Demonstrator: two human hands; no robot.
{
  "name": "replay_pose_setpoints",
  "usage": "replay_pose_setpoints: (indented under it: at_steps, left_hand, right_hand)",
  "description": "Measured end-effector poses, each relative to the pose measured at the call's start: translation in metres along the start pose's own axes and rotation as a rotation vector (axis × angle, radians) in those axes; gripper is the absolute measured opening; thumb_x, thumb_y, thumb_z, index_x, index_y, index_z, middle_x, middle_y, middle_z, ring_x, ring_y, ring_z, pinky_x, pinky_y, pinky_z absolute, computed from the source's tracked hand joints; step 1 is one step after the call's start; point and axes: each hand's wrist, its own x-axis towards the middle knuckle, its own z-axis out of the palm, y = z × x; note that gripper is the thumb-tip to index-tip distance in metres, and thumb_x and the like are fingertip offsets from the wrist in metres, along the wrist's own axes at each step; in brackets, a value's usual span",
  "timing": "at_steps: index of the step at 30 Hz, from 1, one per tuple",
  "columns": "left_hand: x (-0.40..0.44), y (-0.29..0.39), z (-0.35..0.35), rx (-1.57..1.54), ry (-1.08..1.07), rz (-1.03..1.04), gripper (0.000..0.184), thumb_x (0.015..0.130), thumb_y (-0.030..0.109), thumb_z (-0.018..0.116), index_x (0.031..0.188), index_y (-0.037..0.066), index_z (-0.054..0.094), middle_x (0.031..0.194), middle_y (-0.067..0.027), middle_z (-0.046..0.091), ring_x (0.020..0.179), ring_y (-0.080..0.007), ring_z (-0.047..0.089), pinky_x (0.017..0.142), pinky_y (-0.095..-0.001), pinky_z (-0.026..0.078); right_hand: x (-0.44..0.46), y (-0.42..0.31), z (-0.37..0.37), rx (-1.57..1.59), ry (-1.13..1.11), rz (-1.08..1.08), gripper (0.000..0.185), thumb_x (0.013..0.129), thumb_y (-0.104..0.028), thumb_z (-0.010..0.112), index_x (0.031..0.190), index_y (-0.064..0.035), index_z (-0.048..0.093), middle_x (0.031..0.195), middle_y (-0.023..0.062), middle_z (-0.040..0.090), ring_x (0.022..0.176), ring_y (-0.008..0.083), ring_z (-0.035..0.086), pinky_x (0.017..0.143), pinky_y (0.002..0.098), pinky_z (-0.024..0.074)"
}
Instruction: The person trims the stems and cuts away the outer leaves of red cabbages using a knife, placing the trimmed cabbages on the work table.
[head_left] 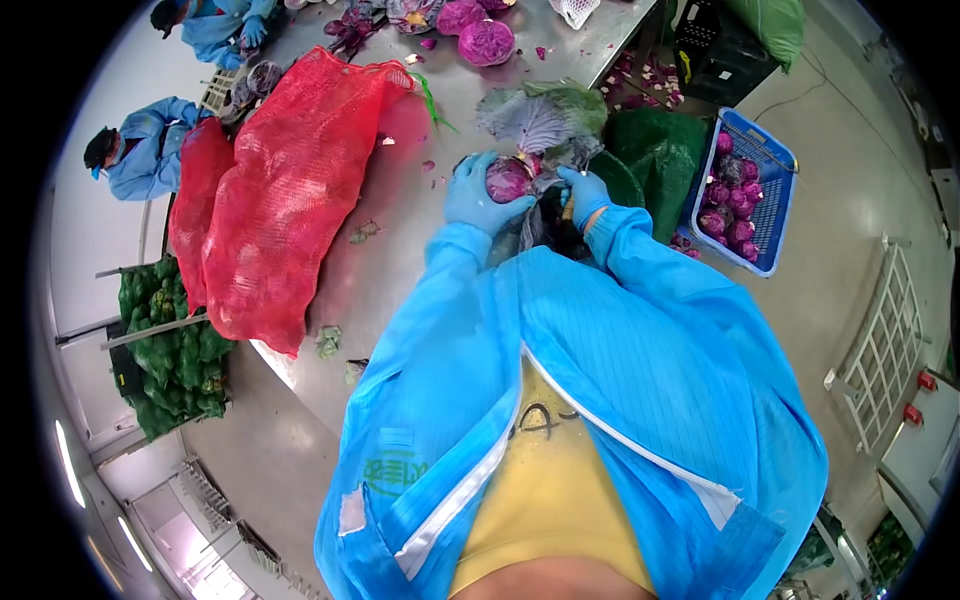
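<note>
A red cabbage (pixel 508 180) rests at the edge of the steel table, its outer leaves peeled back. My left hand (pixel 480 196) grips it from the left side, fingers curved over the top and thumb along the front. On the other side, my right hand (pixel 584 194) is closed beside the loose dark leaves. A short tan piece, possibly a handle, shows below its fingers; what it holds is mostly hidden. Large grey-green outer leaves (pixel 545 115) spread just beyond the cabbage. Both hands wear blue gloves.
A red mesh sack (pixel 290 190) fills the table's left side. Trimmed cabbages (pixel 486 43) lie at the far end. To the right stand a green sack (pixel 655 150) and a blue crate (pixel 770 215) of small red cabbages. Two co-workers (pixel 150 150) are at the left.
</note>
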Motion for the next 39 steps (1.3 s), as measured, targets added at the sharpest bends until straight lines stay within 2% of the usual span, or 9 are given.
replay_pose_setpoints:
  at_steps: [3,6,14,18,20,22,25,34,39]
  left_hand:
    - [0.003,0.004,0.006,0.029,0.015,-0.030,0.080,0.054,0.051,0.077,0.117,0.010,0.053,0.118,-0.0169,0.050,0.110,-0.0343,0.049,0.095,-0.0417,0.040]
    - [0.001,0.006,0.003,0.035,-0.011,0.001,0.081,0.053,0.051,0.078,0.117,0.008,0.053,0.119,-0.0173,0.049,0.110,-0.0342,0.050,0.095,-0.0417,0.040]
    - [-0.009,-0.010,0.003,-0.116,0.052,-0.053,0.086,0.053,0.047,0.080,0.119,0.002,0.049,0.120,-0.0187,0.049,0.114,-0.0335,0.046,0.098,-0.0409,0.037]
    - [-0.014,-0.006,0.001,-0.082,0.071,-0.060,0.086,0.053,0.046,0.081,0.119,0.002,0.048,0.119,-0.0188,0.049,0.114,-0.0337,0.044,0.099,-0.0412,0.036]
    - [-0.015,-0.007,0.002,-0.087,0.059,-0.064,0.086,0.053,0.046,0.081,0.120,0.002,0.048,0.120,-0.0188,0.048,0.115,-0.0338,0.044,0.099,-0.0411,0.036]
    - [-0.014,-0.007,0.002,-0.093,0.053,-0.070,0.087,0.053,0.047,0.081,0.120,0.003,0.047,0.121,-0.0188,0.047,0.115,-0.0339,0.044,0.099,-0.0410,0.036]
    - [-0.017,-0.006,-0.001,-0.042,0.043,-0.058,0.088,0.054,0.046,0.081,0.122,0.003,0.046,0.122,-0.0185,0.046,0.115,-0.0339,0.044,0.098,-0.0409,0.036]
    - [-0.018,-0.009,0.005,-0.078,0.104,-0.039,0.086,0.053,0.044,0.082,0.120,0.004,0.046,0.118,-0.0173,0.048,0.111,-0.0343,0.046,0.095,-0.0418,0.038]
    - [-0.020,-0.005,0.006,-0.075,0.143,-0.060,0.085,0.053,0.044,0.081,0.120,0.005,0.047,0.118,-0.0171,0.049,0.111,-0.0338,0.047,0.095,-0.0420,0.039]
  right_hand:
    - [0.022,0.011,-0.021,0.156,0.322,0.179,0.014,0.077,-0.015,0.067,0.073,-0.0055,0.058,0.058,0.0065,0.056,0.047,0.0175,0.052,0.042,0.0321,0.0392]
    - [0.014,0.014,-0.026,-0.124,0.276,-0.015,0.014,0.077,-0.015,0.068,0.074,-0.0047,0.060,0.059,0.0067,0.056,0.048,0.0177,0.053,0.043,0.0328,0.0393]
    - [-0.013,0.009,-0.050,-0.371,0.171,-0.045,0.033,0.070,-0.025,0.078,0.079,-0.0021,0.057,0.069,0.0054,0.056,0.056,0.0156,0.051,0.049,0.0305,0.0423]
    - [-0.016,0.027,-0.087,0.005,0.155,-0.054,0.022,0.078,-0.018,0.068,0.087,-0.0031,0.054,0.068,0.0053,0.055,0.056,0.0152,0.053,0.050,0.0286,0.0454]
    - [-0.062,-0.008,-0.058,-0.142,0.233,-0.081,0.020,0.084,-0.018,0.061,0.095,-0.0030,0.052,0.071,0.0059,0.058,0.059,0.0149,0.056,0.052,0.0294,0.0470]
    - [-0.091,-0.028,-0.029,-0.452,0.110,-0.499,0.027,0.086,-0.025,0.059,0.099,-0.0035,0.050,0.077,0.0098,0.061,0.062,0.0191,0.061,0.055,0.0326,0.0486]
    - [-0.103,-0.035,-0.004,-0.845,-0.095,-0.578,0.038,0.086,-0.036,0.057,0.102,-0.0043,0.045,0.086,0.0179,0.062,0.078,0.0343,0.062,0.068,0.0414,0.0470]
    - [-0.090,-0.025,0.013,-1.291,-0.350,-0.316,0.032,0.086,-0.028,0.052,0.099,-0.0004,0.043,0.088,0.0267,0.060,0.083,0.0434,0.058,0.070,0.0484,0.0445]
    - [-0.092,-0.021,0.013,-1.214,-0.356,-0.314,0.031,0.087,-0.027,0.051,0.100,-0.0008,0.041,0.085,0.0274,0.059,0.081,0.0433,0.058,0.070,0.0497,0.0445]
